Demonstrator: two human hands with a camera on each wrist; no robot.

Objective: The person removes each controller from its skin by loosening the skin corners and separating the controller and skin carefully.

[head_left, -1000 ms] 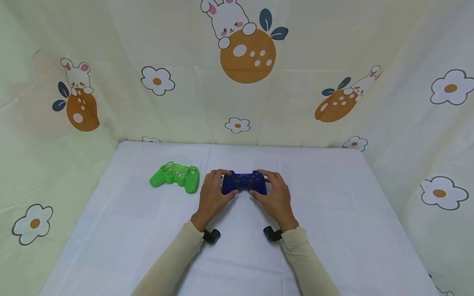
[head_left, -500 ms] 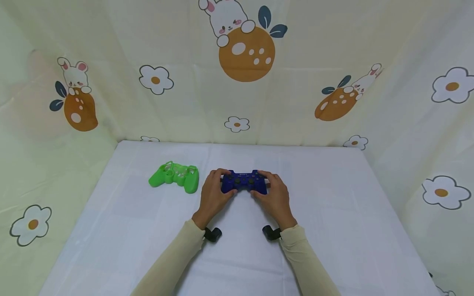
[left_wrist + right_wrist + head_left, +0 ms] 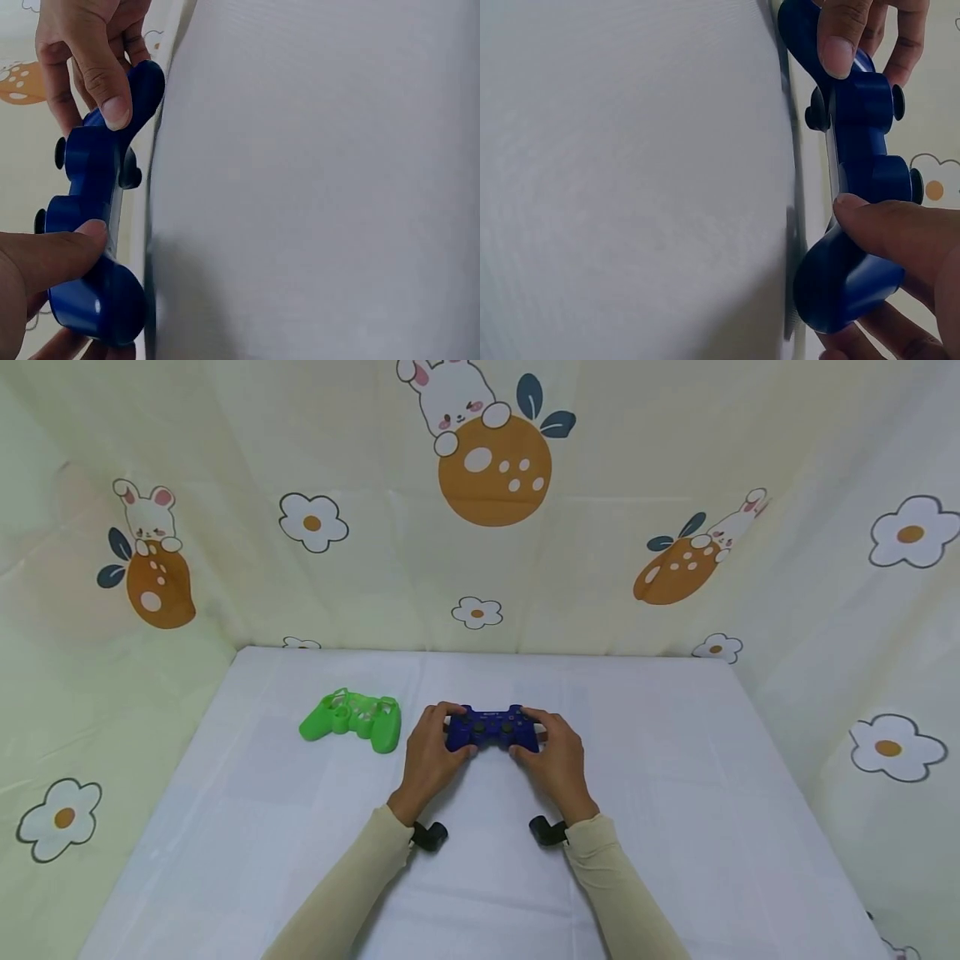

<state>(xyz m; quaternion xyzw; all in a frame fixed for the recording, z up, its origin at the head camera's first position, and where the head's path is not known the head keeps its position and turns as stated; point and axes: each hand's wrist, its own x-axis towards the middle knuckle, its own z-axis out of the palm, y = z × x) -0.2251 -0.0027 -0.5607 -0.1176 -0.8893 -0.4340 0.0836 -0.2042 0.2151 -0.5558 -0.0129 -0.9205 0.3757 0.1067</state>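
Observation:
Both hands hold a blue game controller (image 3: 492,727) near the table's far middle, its sticks and buttons facing up. My left hand (image 3: 431,760) grips the left handle, with the thumb along the near edge and the index finger at the top left shoulder. On the other side, my right hand (image 3: 557,764) holds the right handle in the same way. Both thumbs press the controller (image 3: 91,154) from the near side in the left wrist view, while other fingers curl behind it. Whether its underside touches the table cannot be told. A bright green controller cover (image 3: 386,731) lies left of the left hand.
The table (image 3: 660,760) has a white cloth and ends at a curtain (image 3: 360,585) printed with rabbits and flowers. Side curtains stand left and right. A small black camera (image 3: 430,837) sits at the left wrist, another black camera (image 3: 547,832) at the right.
The head view has shifted very slightly. Both hands keep their hold on the controller, and the green cover stays in place.

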